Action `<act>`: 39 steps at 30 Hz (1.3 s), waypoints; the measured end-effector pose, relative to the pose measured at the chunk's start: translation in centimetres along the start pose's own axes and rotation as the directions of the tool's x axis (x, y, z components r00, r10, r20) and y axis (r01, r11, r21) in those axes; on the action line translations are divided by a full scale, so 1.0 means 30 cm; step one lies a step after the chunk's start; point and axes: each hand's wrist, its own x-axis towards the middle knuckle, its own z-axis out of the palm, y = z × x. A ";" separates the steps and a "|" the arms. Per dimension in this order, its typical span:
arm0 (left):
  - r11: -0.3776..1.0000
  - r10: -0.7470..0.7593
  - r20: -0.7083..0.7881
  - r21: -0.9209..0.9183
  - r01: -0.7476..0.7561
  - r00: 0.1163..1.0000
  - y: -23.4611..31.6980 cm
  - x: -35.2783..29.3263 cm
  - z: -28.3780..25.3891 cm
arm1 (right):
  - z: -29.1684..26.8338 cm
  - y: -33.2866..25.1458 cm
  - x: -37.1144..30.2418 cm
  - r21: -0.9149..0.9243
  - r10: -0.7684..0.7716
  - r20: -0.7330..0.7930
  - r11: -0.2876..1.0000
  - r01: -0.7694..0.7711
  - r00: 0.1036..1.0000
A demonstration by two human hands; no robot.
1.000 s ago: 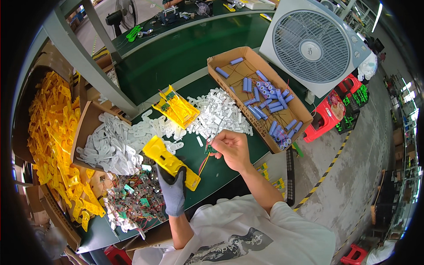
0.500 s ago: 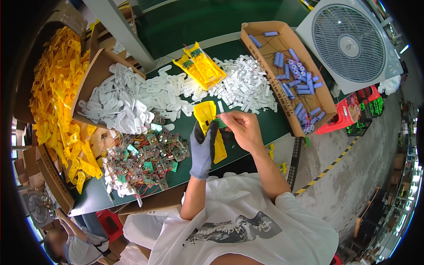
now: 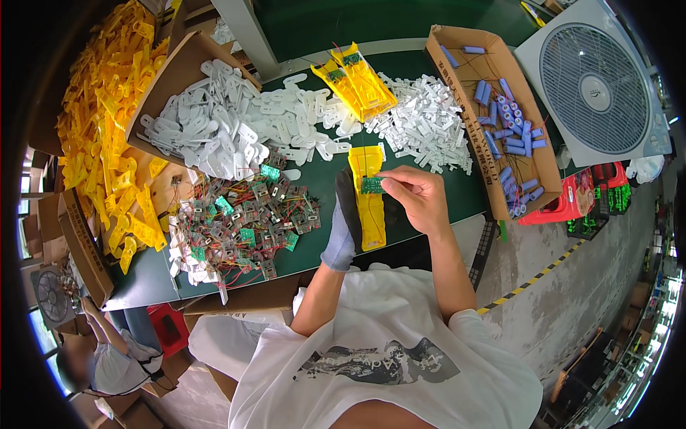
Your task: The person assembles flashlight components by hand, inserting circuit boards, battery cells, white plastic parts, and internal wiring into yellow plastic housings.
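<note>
My left hand [image 3: 343, 222], in a grey-blue glove with dark fingers, grips a long yellow plastic shell [image 3: 372, 225] along its left edge; some of its fingers are hidden. The shell stands lengthwise in front of me, its open hollow side showing. Between the thumb and fingertips of my bare right hand [image 3: 418, 196] is a small green circuit board [image 3: 371, 185], pinched over the upper half of the shell. Thin wires run from the board along the shell. Beyond my hands, more yellow shells [image 3: 368, 93] with green boards lie on the white parts.
Circuit boards with wires [image 3: 250, 222] are heaped at left, near white plastic pieces [image 3: 207, 121] and yellow parts [image 3: 107, 114]. Small white pieces [image 3: 425, 121] lie ahead. A cardboard box [image 3: 493, 175] at right holds purple battery cells [image 3: 511, 114], beside a fan [image 3: 594, 93]. Another person [image 3: 118, 357] sits lower left.
The shell has turned more upright, and my left hand's fingers no longer lie across its front. My right hand has brought the board over the shell. The whole view has shifted slightly.
</note>
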 end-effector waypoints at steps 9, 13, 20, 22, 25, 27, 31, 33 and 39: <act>0.998 0.030 -0.075 0.063 -0.026 0.997 0.007 -0.006 0.008 | 0.008 0.032 0.009 -0.122 -0.021 -0.041 0.992 0.016 0.999; 0.999 0.025 -0.039 0.024 -0.024 0.999 0.006 -0.011 0.008 | 0.005 0.037 0.008 -0.161 -0.023 -0.045 0.987 0.016 0.999; 0.896 0.253 -0.082 0.396 -0.201 0.964 0.022 -0.014 0.055 | 0.039 0.066 0.008 0.096 -0.007 -0.197 0.995 0.026 0.980; 0.881 0.289 -0.103 0.418 -0.222 0.952 0.013 -0.019 0.061 | 0.045 0.062 -0.003 0.015 0.008 -0.229 1.000 -0.005 0.973; 0.847 0.357 -0.120 0.460 -0.267 0.926 0.004 -0.014 0.057 | 0.053 0.056 -0.018 -0.167 0.021 -0.211 0.984 -0.057 0.977; 0.829 0.385 -0.119 0.480 -0.286 0.915 -0.003 -0.010 0.046 | 0.051 0.039 -0.020 -0.334 -0.032 -0.159 0.942 -0.023 0.987; 0.832 0.368 -0.138 0.489 -0.260 0.919 -0.010 0.005 0.026 | 0.043 0.046 -0.029 -0.315 0.047 -0.047 0.947 -0.059 0.998; 0.849 0.363 -0.145 0.460 -0.262 0.921 -0.038 0.011 -0.001 | 0.054 0.040 -0.024 -0.293 0.046 -0.045 0.954 -0.058 0.998; 0.908 0.332 -0.135 0.315 -0.277 0.934 -0.016 -0.005 0.004 | 0.064 0.054 -0.026 -0.318 0.040 -0.006 0.947 -0.040 0.999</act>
